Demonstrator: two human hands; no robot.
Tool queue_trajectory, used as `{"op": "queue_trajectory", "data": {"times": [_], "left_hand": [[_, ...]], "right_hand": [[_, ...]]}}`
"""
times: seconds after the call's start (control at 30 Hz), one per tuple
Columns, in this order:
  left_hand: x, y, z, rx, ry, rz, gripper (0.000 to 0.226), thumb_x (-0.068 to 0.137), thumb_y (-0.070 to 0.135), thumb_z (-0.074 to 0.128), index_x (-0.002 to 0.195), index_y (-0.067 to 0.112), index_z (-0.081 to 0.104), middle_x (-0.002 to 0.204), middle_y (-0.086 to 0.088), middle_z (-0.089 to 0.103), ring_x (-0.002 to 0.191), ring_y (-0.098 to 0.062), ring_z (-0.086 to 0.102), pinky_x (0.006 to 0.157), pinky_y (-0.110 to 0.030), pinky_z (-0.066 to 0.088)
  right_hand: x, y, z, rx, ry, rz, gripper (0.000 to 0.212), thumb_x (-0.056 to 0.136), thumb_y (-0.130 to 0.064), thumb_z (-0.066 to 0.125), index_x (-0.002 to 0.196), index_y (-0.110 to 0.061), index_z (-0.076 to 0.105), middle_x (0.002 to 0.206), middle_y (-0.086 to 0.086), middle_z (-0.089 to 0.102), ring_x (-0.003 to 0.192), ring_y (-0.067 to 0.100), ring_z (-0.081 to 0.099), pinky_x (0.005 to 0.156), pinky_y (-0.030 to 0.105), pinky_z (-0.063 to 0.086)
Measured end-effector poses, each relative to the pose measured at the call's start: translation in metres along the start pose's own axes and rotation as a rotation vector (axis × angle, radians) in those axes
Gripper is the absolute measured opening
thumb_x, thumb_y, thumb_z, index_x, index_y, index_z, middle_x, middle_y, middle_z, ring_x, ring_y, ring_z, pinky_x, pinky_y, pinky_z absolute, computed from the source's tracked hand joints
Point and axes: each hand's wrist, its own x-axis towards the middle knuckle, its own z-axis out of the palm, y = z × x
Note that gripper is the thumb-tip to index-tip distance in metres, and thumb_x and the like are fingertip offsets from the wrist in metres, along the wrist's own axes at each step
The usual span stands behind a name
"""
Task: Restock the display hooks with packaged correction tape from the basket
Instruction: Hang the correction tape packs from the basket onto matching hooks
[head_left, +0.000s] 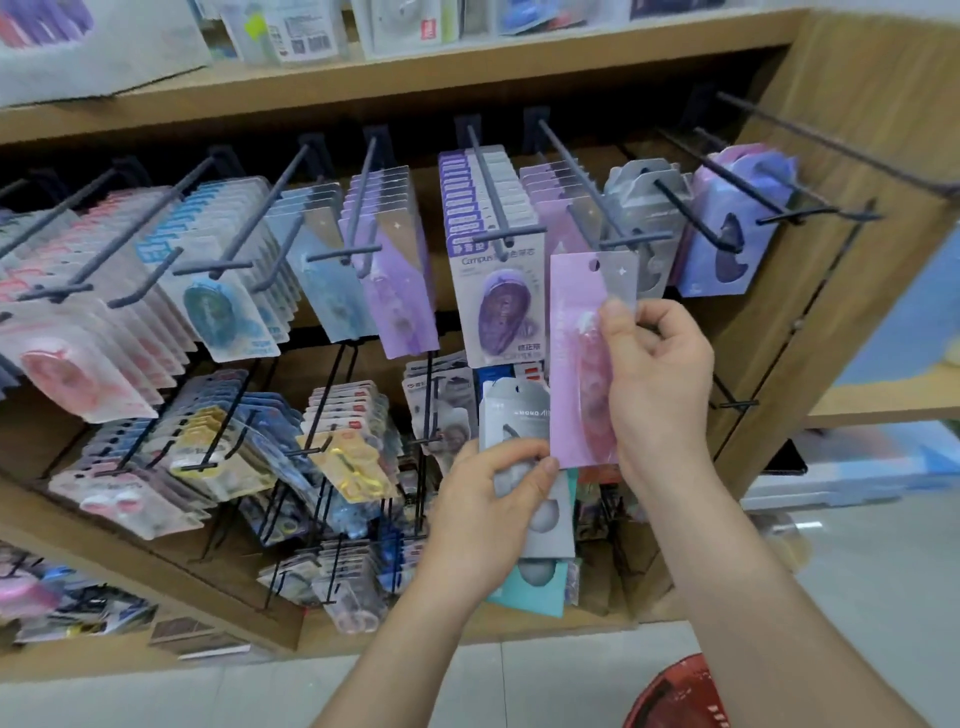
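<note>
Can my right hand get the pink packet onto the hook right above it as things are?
Probably yes: the right hand holds the pink packet just under the hook, nothing between.

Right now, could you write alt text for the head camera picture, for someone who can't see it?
A person's right hand lifts a pink correction tape pack toward a hook of similar packs, while the left hand holds several more packs. Rows of hooks fill the wooden display; a red basket sits below.
</note>
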Motion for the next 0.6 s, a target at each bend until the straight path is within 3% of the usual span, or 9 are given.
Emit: {"op": "queue_trajectory", "data": {"times": [0.13,0.27,0.4,0.47,0.53,0.6], "left_hand": [[0.004,0.003,0.005,0.002,-0.034,0.008,0.011,0.092,0.041,0.065,0.085,0.048,0.071,0.106,-0.001,0.063,0.099,-0.010,0.060,0.083,-0.021,0.045],[0.003,0.001,0.010,-0.031,-0.043,0.009,0.011,0.088,0.049,0.063,0.088,0.042,0.072,0.101,0.000,0.067,0.098,-0.017,0.061,0.091,-0.038,0.050],[0.009,0.004,0.012,-0.038,-0.003,0.008,0.015,0.085,0.053,0.061,0.088,0.041,0.070,0.099,0.001,0.068,0.098,-0.019,0.062,0.092,-0.041,0.050],[0.013,0.006,0.012,-0.083,0.046,0.000,0.009,0.091,0.043,0.064,0.088,0.038,0.071,0.092,0.006,0.069,0.098,-0.017,0.062,0.090,-0.038,0.049],[0.016,0.007,0.012,-0.151,0.086,-0.028,0.008,0.093,0.033,0.066,0.087,0.032,0.072,0.089,0.005,0.070,0.090,-0.010,0.063,0.085,-0.032,0.050],[0.017,0.007,0.011,-0.159,0.093,-0.033,0.009,0.093,0.030,0.067,0.086,0.029,0.072,0.088,0.003,0.070,0.085,-0.010,0.063,0.081,-0.033,0.051]], "right_hand": [[0.006,-0.001,-0.007,0.002,0.017,-0.017,0.022,0.099,-0.021,0.059,0.079,-0.016,0.050,0.041,-0.015,0.041,0.040,0.001,0.032,0.044,0.016,0.030],[0.012,0.004,-0.008,-0.041,0.002,-0.015,0.022,0.098,-0.020,0.061,0.079,-0.015,0.052,0.039,-0.015,0.042,0.038,0.002,0.034,0.045,0.018,0.032],[0.027,0.001,-0.002,-0.106,-0.014,0.030,0.022,0.098,-0.023,0.060,0.078,-0.019,0.053,0.042,-0.018,0.046,0.040,0.000,0.037,0.046,0.015,0.032],[0.029,0.003,-0.008,-0.090,-0.186,0.110,0.018,0.099,-0.032,0.059,0.085,-0.020,0.060,0.059,-0.019,0.061,0.054,-0.003,0.050,0.056,0.015,0.042],[0.022,0.012,-0.025,-0.137,-0.468,0.214,0.030,0.090,-0.049,0.063,0.099,-0.021,0.068,0.087,-0.004,0.074,0.078,0.011,0.065,0.075,0.030,0.052],[0.011,0.019,-0.039,-0.168,-0.616,0.278,0.037,0.078,-0.049,0.069,0.103,-0.022,0.070,0.090,0.010,0.075,0.075,0.031,0.063,0.068,0.043,0.050]]}}
